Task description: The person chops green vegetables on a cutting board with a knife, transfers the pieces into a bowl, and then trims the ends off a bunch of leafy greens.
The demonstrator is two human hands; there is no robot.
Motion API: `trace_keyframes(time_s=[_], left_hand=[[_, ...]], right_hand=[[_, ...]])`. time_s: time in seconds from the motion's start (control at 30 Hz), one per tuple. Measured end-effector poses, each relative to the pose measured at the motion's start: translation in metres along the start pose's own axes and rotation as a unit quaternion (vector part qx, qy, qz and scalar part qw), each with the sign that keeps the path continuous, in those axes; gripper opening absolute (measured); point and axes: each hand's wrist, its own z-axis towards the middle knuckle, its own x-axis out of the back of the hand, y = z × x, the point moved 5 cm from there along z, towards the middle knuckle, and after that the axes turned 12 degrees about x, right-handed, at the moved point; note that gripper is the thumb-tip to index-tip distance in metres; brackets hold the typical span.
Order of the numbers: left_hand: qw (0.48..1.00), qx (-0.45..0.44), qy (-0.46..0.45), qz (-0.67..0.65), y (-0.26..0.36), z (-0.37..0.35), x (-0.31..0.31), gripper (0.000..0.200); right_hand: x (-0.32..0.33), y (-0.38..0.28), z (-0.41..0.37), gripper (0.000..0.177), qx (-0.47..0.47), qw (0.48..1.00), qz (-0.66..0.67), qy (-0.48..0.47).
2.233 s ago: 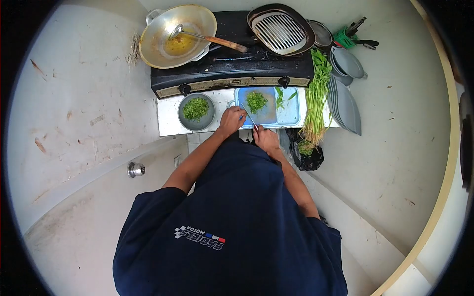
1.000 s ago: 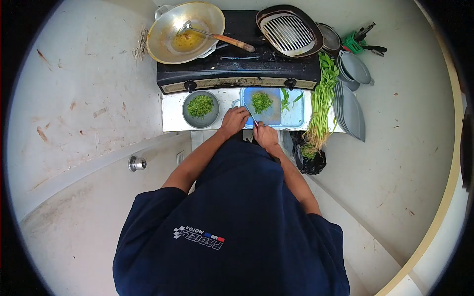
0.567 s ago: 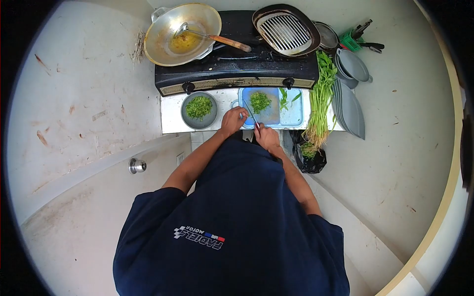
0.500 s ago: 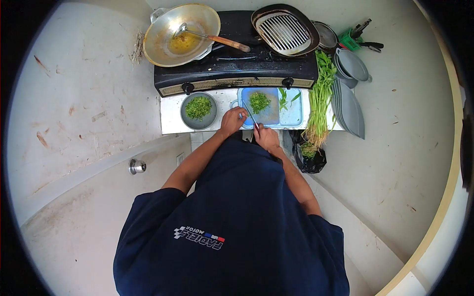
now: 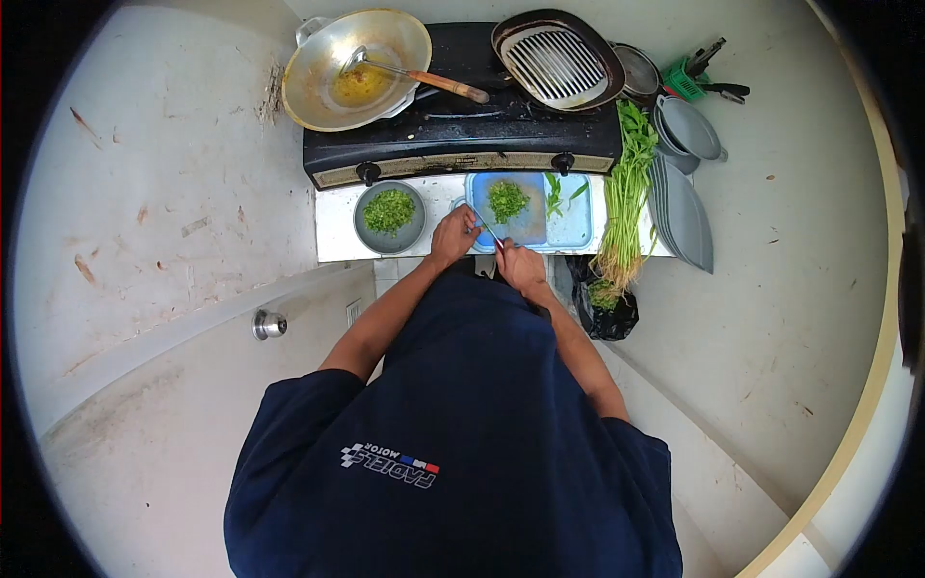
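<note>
My right hand [image 5: 521, 267] is wrapped round the dark red handle of a knife [image 5: 489, 229], whose blade slants up and left over the blue board. My left hand [image 5: 455, 234] is at the board's left edge beside the blade, its fingers drawn together; what they hold, if anything, is too small to tell. Chopped greens [image 5: 507, 201] lie in a pile on the blue cutting board [image 5: 525, 231], just beyond the knife. A few loose leaves [image 5: 553, 196] rest to the right. More chopped greens [image 5: 388, 211] fill a grey bowl [image 5: 362, 235] on the left.
Behind the board is a black stove [image 5: 453, 135] with a wok [image 5: 313, 82], a ladle [image 5: 448, 85] and a grill pan [image 5: 612, 72]. Long greens with roots [image 5: 624, 212], grey plates [image 5: 686, 217] and a green basket [image 5: 684, 82] stand at right. A black bag [image 5: 617, 319] hangs below.
</note>
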Motion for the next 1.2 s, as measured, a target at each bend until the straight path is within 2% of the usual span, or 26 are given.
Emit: trace_keyframes(time_s=[0.3, 0.6, 0.9, 1.0, 1.2], left_hand=[[0.999, 0.028, 0.027, -0.020, -0.005, 0.004, 0.000, 0.030], [0.997, 0.071, 0.004, -0.023, -0.014, 0.008, -0.002, 0.033], [0.998, 0.063, 0.013, -0.003, -0.013, 0.007, -0.001, 0.035], [0.996, 0.086, 0.005, 0.001, -0.011, 0.006, 0.000, 0.034], [0.997, 0.069, 0.016, 0.005, -0.013, 0.006, 0.000, 0.034]], right_hand=[[0.002, 0.007, -0.009, 0.038, -0.026, 0.999, -0.008, -0.025], [0.001, 0.003, -0.009, 0.037, 0.007, 1.000, 0.001, -0.014], [-0.011, 0.009, -0.005, 0.038, 0.021, 1.000, -0.014, -0.004], [-0.007, 0.006, 0.000, 0.038, 0.036, 0.999, 0.003, 0.024], [-0.008, 0.010, -0.005, 0.040, 0.017, 1.000, 0.001, 0.006]])
